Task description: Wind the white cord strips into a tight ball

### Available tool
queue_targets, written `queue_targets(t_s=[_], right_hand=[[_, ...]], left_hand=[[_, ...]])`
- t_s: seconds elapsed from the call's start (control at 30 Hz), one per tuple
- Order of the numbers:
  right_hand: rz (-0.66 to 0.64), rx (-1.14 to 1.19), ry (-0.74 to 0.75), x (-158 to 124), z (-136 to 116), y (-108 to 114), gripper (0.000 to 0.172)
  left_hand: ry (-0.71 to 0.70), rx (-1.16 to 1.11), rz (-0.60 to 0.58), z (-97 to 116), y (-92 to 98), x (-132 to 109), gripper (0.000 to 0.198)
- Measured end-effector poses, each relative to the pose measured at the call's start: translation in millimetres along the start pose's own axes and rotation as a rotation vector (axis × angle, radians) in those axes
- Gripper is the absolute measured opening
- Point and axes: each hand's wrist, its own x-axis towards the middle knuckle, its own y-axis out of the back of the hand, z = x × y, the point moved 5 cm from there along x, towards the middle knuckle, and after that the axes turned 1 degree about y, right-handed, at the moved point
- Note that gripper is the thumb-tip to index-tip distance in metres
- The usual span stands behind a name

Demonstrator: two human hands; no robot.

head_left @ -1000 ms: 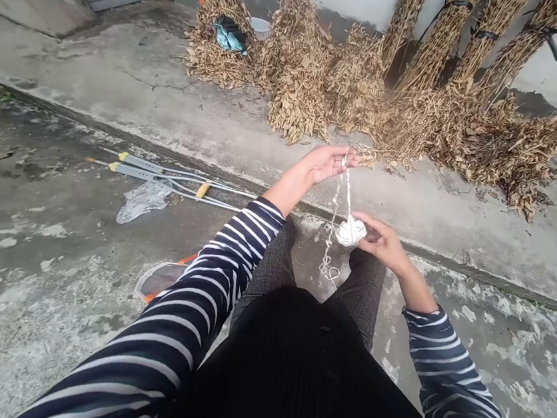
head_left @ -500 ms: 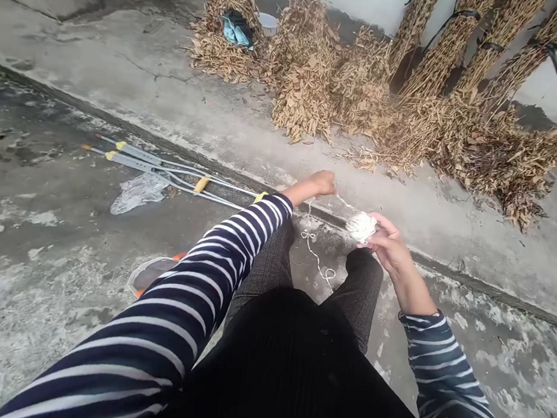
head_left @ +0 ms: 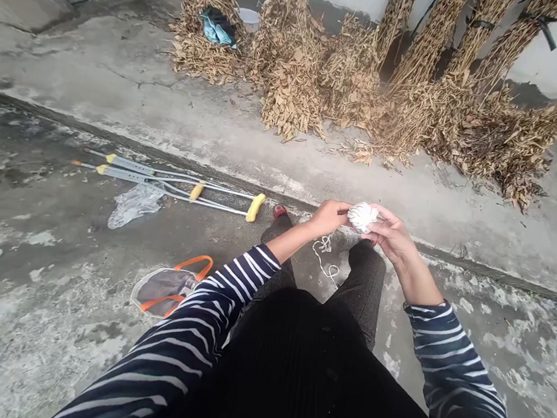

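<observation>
A ball of white string [head_left: 362, 216] sits between my hands, above my knees. My right hand [head_left: 389, 236] cups it from the right, fingers wrapped over its side. My left hand [head_left: 328, 218] is closed at the ball's left side, its fingertips almost touching it, and seems to pinch the string. A loose length of white string [head_left: 322, 252] hangs in loops below, in front of my dark checked trousers [head_left: 362, 289]. Part of the ball is hidden by my fingers.
A pair of metal crutches [head_left: 175, 187] and a plastic bag [head_left: 135, 206] lie on the concrete to the left. An orange-handled bag [head_left: 164, 293] lies near my left arm. Bundles of dried plants [head_left: 294, 70] stand along the wall beyond a low concrete step [head_left: 280, 196].
My left hand has come down and in from its raised position, now reaching the ball. The ball stays in my right hand, and the loose string hangs in a shorter run.
</observation>
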Motion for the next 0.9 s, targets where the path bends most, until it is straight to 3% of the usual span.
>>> queue_targets(t_s=[0.13,0.4,0.7,0.9], right_hand=[[0.029,-0.002,0.081,-3.1,-7.7,2.6,0.054],[0.094,-0.101,0.245,2.4,-32.1,14.6,0.056],[0.27,-0.07,0.409,12.1,-47.1,11.9,0.049],[0.06,0.004,0.287,8.5,-47.4,0.0,0.046]], left_hand=[[-0.006,0.065,-0.058,-1.0,0.0,1.9,0.016],[0.12,-0.202,-0.15,-16.0,-12.3,0.4,0.011],[0.217,-0.328,-0.307,-14.9,-13.9,-26.1,0.013],[0.371,-0.542,-0.401,-22.9,1.7,-25.2,0.029]])
